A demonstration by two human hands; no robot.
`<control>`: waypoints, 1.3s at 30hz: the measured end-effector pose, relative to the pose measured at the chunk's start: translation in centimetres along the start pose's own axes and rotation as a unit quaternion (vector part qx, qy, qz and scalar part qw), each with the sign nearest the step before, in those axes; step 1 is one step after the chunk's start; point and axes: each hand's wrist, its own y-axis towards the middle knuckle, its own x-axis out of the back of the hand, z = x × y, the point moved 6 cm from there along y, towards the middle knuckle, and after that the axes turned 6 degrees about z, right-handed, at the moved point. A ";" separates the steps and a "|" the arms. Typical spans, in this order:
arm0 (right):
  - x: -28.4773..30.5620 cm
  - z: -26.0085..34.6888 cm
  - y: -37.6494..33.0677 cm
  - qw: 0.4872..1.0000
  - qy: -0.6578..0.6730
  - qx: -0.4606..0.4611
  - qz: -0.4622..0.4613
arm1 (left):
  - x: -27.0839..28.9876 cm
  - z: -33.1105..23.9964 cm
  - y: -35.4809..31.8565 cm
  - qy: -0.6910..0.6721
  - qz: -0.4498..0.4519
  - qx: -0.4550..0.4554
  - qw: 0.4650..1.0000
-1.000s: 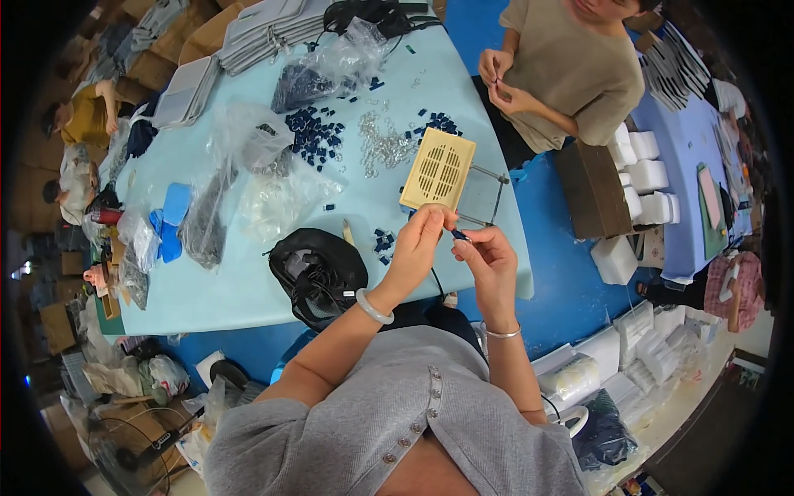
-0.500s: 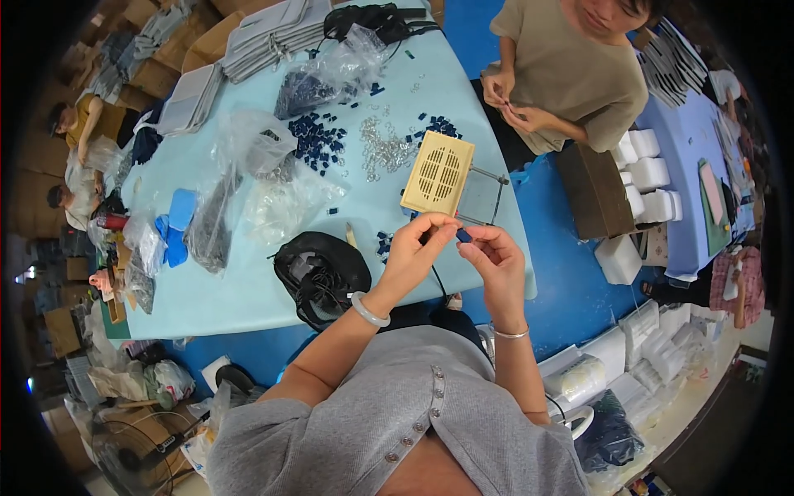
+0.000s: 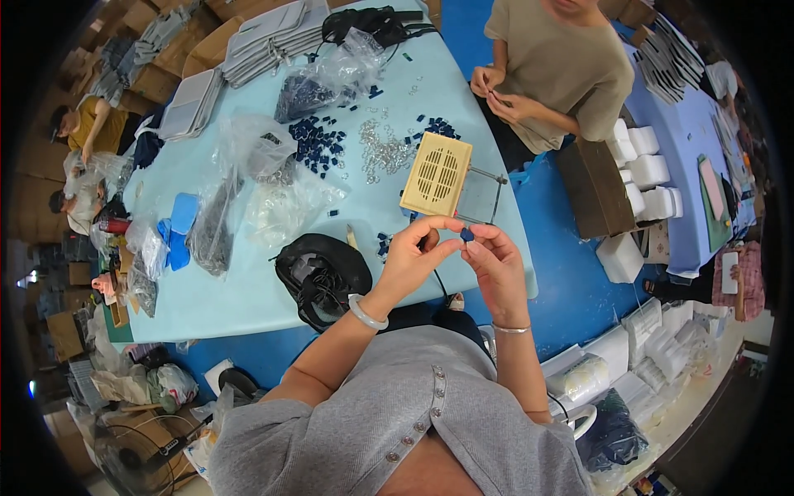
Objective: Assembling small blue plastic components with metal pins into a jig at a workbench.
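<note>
Above the near right part of the table, my two hands meet with their fingertips close together. A small dark blue piece [image 3: 467, 235], perhaps a fabric tab, is pinched in the fingers of my right hand [image 3: 501, 277]. My left hand [image 3: 415, 252] is closed in a pinch right beside that piece; what lies between its thumb and forefinger is too small to make out. Beyond my hands stands a cream slotted box [image 3: 436, 174] on a metal frame [image 3: 499, 192]. Behind it lie a heap of similar blue pieces [image 3: 317, 145] and a pile of small clear or silvery rings [image 3: 385, 149].
A black pouch [image 3: 321, 279] lies left of my hands on the light blue table [image 3: 223, 310]. Plastic bags [image 3: 281, 207] and stacked grey panels [image 3: 273, 41] spread farther off. Across the corner, a person in a tan shirt [image 3: 554, 66] handles something small. A brown carton [image 3: 594, 190] stands right.
The blue piece has turned slightly in my right fingers, and my left fingertips have shifted against it. The person across the corner has moved a little to the left.
</note>
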 end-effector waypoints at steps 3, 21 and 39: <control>-0.1 -0.2 0.0 1.000 0.022 -0.002 0.013 | 0.1 -0.2 -0.1 0.022 -0.007 0.000 1.000; -1.3 0.8 -0.4 0.983 -0.168 0.075 -0.024 | 0.4 0.2 -0.4 0.022 -0.060 -0.027 0.998; -1.9 0.8 -0.5 0.957 -0.251 0.141 -0.044 | 1.5 -0.1 -0.3 -0.068 -0.055 -0.034 0.996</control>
